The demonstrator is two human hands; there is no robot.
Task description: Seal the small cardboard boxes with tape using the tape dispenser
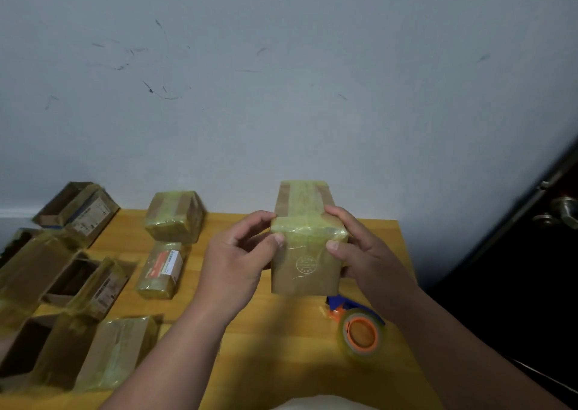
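Counter (281, 341) carries the rest: open cartons far left, two taped boxes mid-left. Box (305, 247) in work is up off it, both my hands clamped on its sides, left hand (237, 253) and right hand (359, 247) thumbs pressing the cross strip of tape (308, 226). Best move, I'd say: rub thumbs outward, flatten wrinkles round the corners. Tape dispenser (359, 328) lies just below the box, near my right wrist. Round stamp (306, 264) and the labels on other boxes are unreadable.
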